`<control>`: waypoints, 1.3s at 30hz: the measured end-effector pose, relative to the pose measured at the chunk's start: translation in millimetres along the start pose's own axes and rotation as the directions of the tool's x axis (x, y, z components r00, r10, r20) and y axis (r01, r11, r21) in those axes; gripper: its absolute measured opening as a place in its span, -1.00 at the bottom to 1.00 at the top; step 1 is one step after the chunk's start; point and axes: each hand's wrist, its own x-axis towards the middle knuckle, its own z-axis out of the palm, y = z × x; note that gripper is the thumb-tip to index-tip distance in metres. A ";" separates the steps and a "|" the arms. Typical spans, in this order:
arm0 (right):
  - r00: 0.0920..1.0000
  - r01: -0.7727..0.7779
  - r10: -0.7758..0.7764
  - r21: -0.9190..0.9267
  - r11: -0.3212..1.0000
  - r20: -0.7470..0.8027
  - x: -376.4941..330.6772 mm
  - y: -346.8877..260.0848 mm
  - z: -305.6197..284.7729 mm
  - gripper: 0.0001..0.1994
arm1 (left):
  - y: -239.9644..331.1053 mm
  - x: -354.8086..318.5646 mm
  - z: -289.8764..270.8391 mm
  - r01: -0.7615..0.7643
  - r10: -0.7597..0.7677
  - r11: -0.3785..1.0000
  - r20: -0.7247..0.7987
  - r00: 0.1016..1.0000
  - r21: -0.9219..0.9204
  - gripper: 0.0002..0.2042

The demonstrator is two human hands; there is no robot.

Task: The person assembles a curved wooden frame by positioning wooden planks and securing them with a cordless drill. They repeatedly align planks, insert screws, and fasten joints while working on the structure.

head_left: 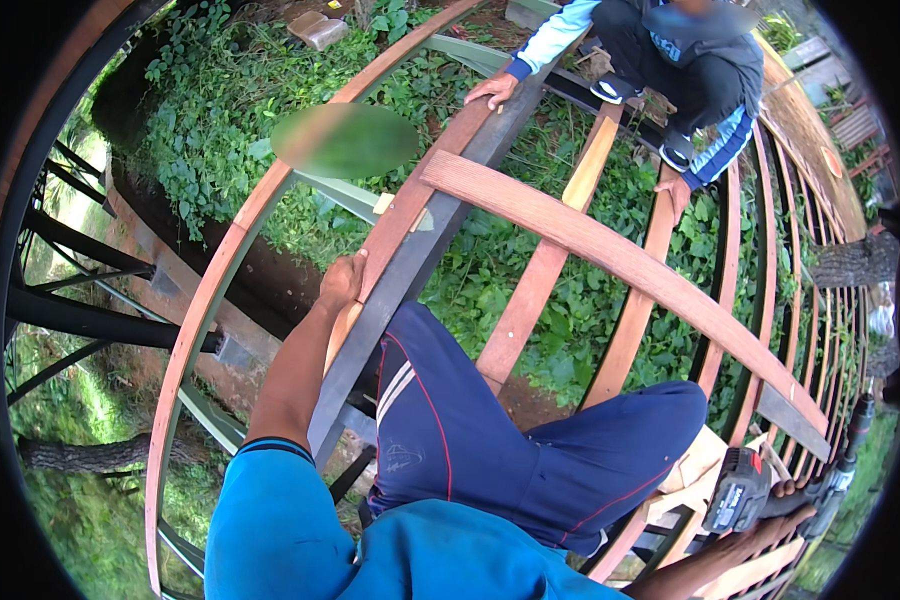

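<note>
My left hand (342,282): fingers curling over the edge of a reddish-brown wooden plank (410,205), smooth-planed, lying along a grey steel beam (390,300). My right hand (785,500): gripping the handle of a cordless drill (745,488), grey and black casing with a red trigger patch, held low at my right beside pale timber offcuts (695,465). One long curved plank (620,260), warm red grain, is lying crosswise over the slats (540,285). Another person is crouching at the far end, one hand (492,90) pressing on the same plank, the other hand (678,192) resting on a slat. Leafy green groundcover (210,120) is showing beneath the frame.
</note>
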 end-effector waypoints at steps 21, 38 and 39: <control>0.505 -0.479 0.727 -0.550 0.684 0.465 50.5 364.7 464.2 -0.71 | 22.9 -20.1 -8.5 0.101 -0.104 0.994 -0.093 0.990 -0.040 -0.35; 0.294 -0.018 0.781 -0.814 0.580 0.550 77.2 449.5 556.5 -0.76 | 15.3 -19.8 -8.5 0.042 -0.051 0.992 -0.078 0.996 -0.115 -0.36; 0.298 -0.018 0.786 -0.820 0.572 0.541 76.6 450.9 557.0 -0.76 | 15.5 -20.0 -9.3 0.047 -0.055 0.993 -0.072 0.996 -0.106 -0.36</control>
